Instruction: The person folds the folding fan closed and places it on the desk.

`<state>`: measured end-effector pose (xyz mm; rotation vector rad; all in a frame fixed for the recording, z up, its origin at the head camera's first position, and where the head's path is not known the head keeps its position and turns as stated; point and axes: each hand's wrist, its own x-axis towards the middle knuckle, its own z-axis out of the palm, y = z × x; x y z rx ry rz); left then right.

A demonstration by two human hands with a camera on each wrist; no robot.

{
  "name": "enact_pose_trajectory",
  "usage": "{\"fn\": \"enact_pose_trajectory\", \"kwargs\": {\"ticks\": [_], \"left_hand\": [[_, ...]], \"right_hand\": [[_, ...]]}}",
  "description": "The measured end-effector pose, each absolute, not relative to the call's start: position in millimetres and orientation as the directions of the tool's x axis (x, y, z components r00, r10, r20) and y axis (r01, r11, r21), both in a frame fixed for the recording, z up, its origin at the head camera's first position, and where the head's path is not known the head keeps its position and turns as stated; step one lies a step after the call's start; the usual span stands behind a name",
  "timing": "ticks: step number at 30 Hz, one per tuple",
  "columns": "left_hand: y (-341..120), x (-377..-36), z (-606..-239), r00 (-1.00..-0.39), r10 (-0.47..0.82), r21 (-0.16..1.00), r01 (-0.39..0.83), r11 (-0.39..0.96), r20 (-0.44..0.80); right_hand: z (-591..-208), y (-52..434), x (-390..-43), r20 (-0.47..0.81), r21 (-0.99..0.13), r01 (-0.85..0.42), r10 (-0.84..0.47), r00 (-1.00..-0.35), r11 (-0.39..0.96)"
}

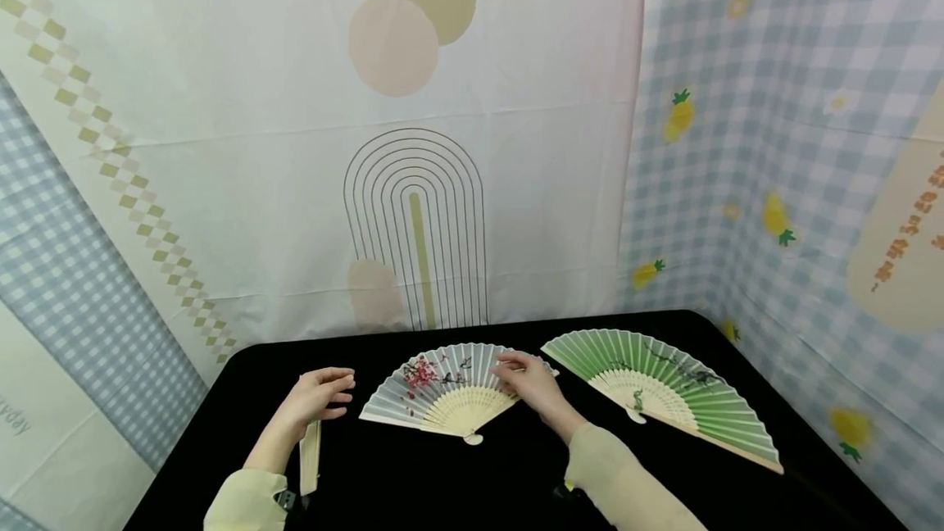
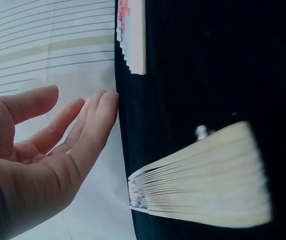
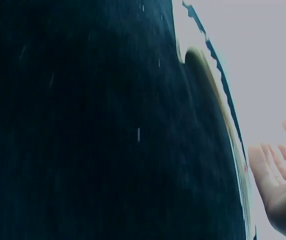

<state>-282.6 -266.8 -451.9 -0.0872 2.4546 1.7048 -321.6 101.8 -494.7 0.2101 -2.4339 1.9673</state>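
Observation:
A pale fan with red blossoms [image 1: 442, 390] lies spread open on the black table [image 1: 457, 482], at its middle. My right hand [image 1: 516, 374] lies over that fan's right edge with its fingers loosely straight, holding nothing; in the right wrist view the fingers [image 3: 275, 175] show beside the fan's rim [image 3: 218, 100]. My left hand [image 1: 335, 390] hovers just left of the spread fan, relaxed and empty, with its fingers [image 2: 90, 125] straight. A folded fan [image 1: 310, 456] lies on the table by my left forearm, and shows large in the left wrist view [image 2: 203, 180].
A green fan [image 1: 667, 390] lies spread open on the table's right part, close to my right hand. Patterned cloth backdrops [image 1: 413, 146] stand right behind and beside the table. The table's front edge is out of frame.

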Motion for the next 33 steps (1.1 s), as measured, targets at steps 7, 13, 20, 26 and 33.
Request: {"fn": "enact_pose_trajectory", "kwargs": {"ticks": [7,13,20,26,33], "left_hand": [[-262.1,-278.7,-458.6,-0.979,0.046,0.924,-0.173,0.34,-0.2],[-256.4,-277.8,-464.3,-0.974,0.049,0.914,-0.189,0.358,-0.221],[-260.9,-276.0,-470.4,-0.965,0.064,0.918,-0.22,0.329,-0.255],[-265.2,-276.0,-472.5,-0.952,0.11,0.918,-0.237,0.318,-0.284],[-262.1,-280.9,-474.2,-0.94,0.061,0.895,-0.298,0.333,-0.336]], "right_hand": [[-496.0,138.5,-321.2,0.073,-0.969,-0.07,0.006,-0.997,0.236],[-496.3,162.6,-317.4,0.056,-0.947,-0.047,0.02,-0.998,0.319],[-497.2,179.3,-314.9,0.015,-0.946,-0.001,0.042,-0.999,0.325],[-500.3,180.8,-314.3,0.044,-0.904,-0.033,0.017,-0.999,0.426],[-501.7,178.6,-314.1,0.065,-0.869,-0.064,-0.014,-0.998,0.491]]}}
